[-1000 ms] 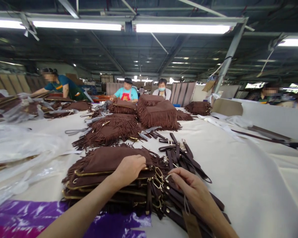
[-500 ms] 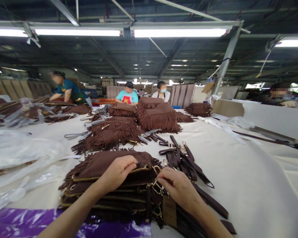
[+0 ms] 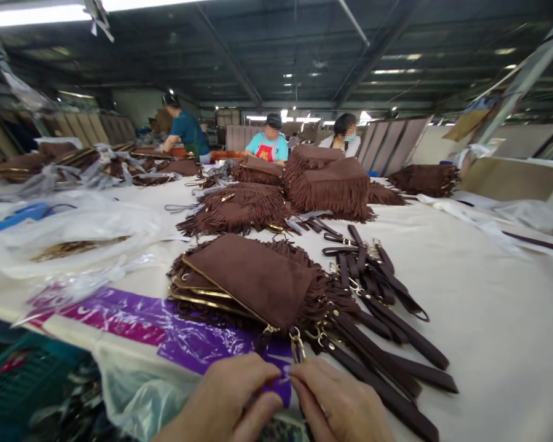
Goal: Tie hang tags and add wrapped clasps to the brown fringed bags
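Note:
A brown fringed pouch [image 3: 258, 276] with a gold zip lies turned at an angle on top of a stack of similar pouches [image 3: 203, 294]. From its near corner a gold metal clasp [image 3: 297, 345] stretches toward me. My right hand [image 3: 338, 396] pinches at the lower end of that clasp. Close beside it, my left hand [image 3: 239, 393] is closed in a pinch by a small whitish bit [image 3: 284, 372]; its fingertips hide what they grip. Dark brown wrist straps [image 3: 387, 350] with gold hooks are spread right of the stack.
Behind stand piles of fringed pouches [image 3: 329, 184]. Clear plastic bags [image 3: 87, 233] and a purple printed sheet [image 3: 184, 331] lie to the left. Below the table edge is a green crate [image 3: 23, 380]. Several people work across the table, one in a red apron [image 3: 263, 152].
Both hands have come nearer to me and closer together, away from the zip opening. The top pouch has swung round, its clasp corner now toward me. My view has shifted left and down.

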{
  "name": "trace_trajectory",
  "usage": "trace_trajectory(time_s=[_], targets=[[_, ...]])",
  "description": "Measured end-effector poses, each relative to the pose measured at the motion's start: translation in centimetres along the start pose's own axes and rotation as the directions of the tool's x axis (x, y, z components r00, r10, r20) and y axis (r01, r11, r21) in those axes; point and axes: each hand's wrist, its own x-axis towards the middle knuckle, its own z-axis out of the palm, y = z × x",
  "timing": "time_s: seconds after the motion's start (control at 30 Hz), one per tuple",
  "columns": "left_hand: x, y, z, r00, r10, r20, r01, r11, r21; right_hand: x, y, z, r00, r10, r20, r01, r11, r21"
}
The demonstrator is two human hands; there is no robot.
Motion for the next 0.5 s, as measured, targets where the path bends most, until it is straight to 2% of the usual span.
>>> trace_trajectory(time_s=[0.03,0.1,0.17,0.2,0.27,0.33,0.43,0.5], targets=[[-0.1,0.2,0.5,1.0,-0.027,0.006,0.027,1.0,0.002,-0.1,-0.1,0.2,1.0,-0.018,-0.017,0.018,1.0,-0.005],[0.2,0.3,1.1,0.992,-0.109,-0.063,0.115,0.989,0.091,-0.1,-0.2,0.2,0.999,-0.032,-0.04,0.032,0.999,0.0],[0.8,0.1,1.4,0.967,-0.211,-0.14,0.238,0.947,0.214,0.0,-0.3,0.1,0.998,-0.034,-0.047,0.035,0.999,0.019],[1.2,0.0,1.6,0.955,-0.261,-0.143,0.292,0.917,0.271,0.0,-0.2,0.1,0.998,-0.033,-0.048,0.035,0.999,0.028],[1.9,-0.5,1.9,0.942,-0.326,-0.08,0.332,0.872,0.36,0.0,0.0,0.0,0.998,-0.037,-0.047,0.038,0.999,0.035],[2.3,-1.4,2.0,0.945,-0.327,-0.002,0.298,0.858,0.418,-0.2,0.3,0.1,0.999,-0.033,-0.016,0.034,0.999,0.031],[2.6,-4.2,0.0,0.941,-0.337,-0.015,0.294,0.798,0.526,-0.7,0.9,0.2,0.998,-0.011,0.059,0.009,0.999,0.032],[2.4,-6.8,-2.8,0.9,-0.414,-0.135,0.403,0.673,0.621,-1.0,1.0,0.2,0.996,0.006,0.091,-0.011,0.998,0.055]])
